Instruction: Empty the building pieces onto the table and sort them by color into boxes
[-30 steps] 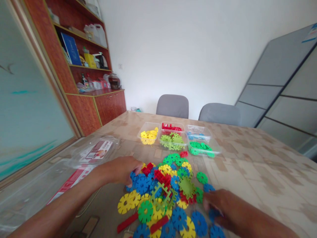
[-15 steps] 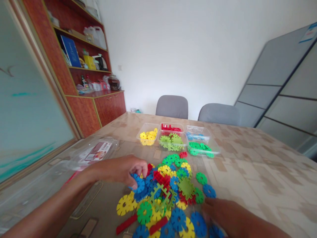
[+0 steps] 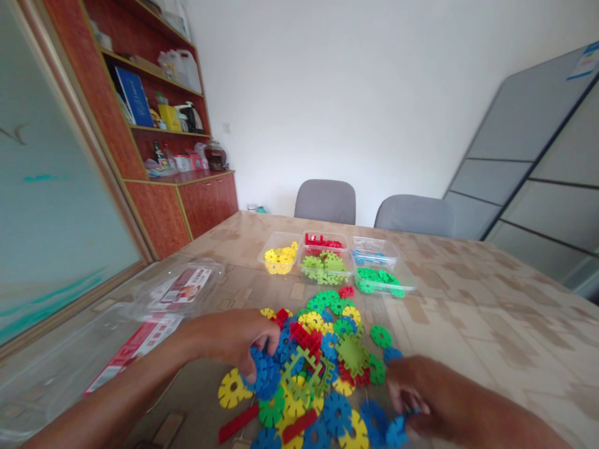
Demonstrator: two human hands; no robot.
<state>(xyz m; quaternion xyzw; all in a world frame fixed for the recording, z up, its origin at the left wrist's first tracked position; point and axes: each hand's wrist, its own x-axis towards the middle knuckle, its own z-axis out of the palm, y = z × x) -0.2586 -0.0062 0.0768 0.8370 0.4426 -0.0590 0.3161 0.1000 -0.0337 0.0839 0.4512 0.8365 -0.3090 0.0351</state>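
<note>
A pile of flat plastic gear-shaped pieces [image 3: 322, 368] in blue, yellow, green and red lies on the table in front of me. My left hand [image 3: 234, 340] is curled at the pile's left side, fingers closed on several blue gear pieces [image 3: 264, 373]. My right hand [image 3: 421, 393] is at the pile's lower right, fingers pinched on a blue gear piece [image 3: 397, 430]. Farther back stand several clear trays: yellow pieces [image 3: 279, 257], red pieces [image 3: 324, 239], light green pieces [image 3: 326, 267], blue pieces [image 3: 372, 252], dark green pieces [image 3: 381, 280].
A clear plastic lid with a red and white label [image 3: 175, 288] lies at the left on the patterned table [image 3: 468, 312]. Two grey chairs [image 3: 325, 199] stand at the far edge. A wooden shelf cabinet [image 3: 159, 125] is at the left, grey panels [image 3: 538, 162] lean at the right.
My left hand has drawn nearer along the pile's left side, gathering blue pieces. My right hand has lifted slightly and now pinches a blue piece at the lower right.
</note>
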